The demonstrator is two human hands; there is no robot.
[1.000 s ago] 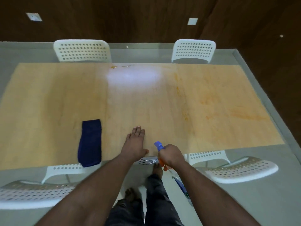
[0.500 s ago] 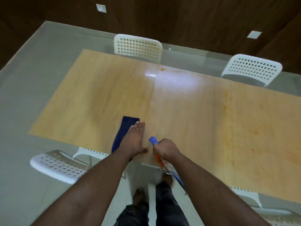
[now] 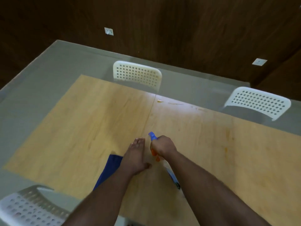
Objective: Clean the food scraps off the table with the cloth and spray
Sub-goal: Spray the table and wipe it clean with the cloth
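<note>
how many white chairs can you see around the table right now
3: one chair at the far side, another far right, a third at the near left corner. Others may be hidden out of frame.

Both forearms are bare from the bottom of the view right up to the wrists, with no sleeve, cuff, watch, band or glove on either. The left hand (image 3: 136, 158) and the right hand (image 3: 163, 146) are bare too, no rings that I can make out. Motion blur softens the finer detail of the fingers.

Table (image 3: 91, 121) glossy pale wood; chairs (image 3: 137, 74) perforated white plastic; cloth (image 3: 109, 170) matt blue.
</note>
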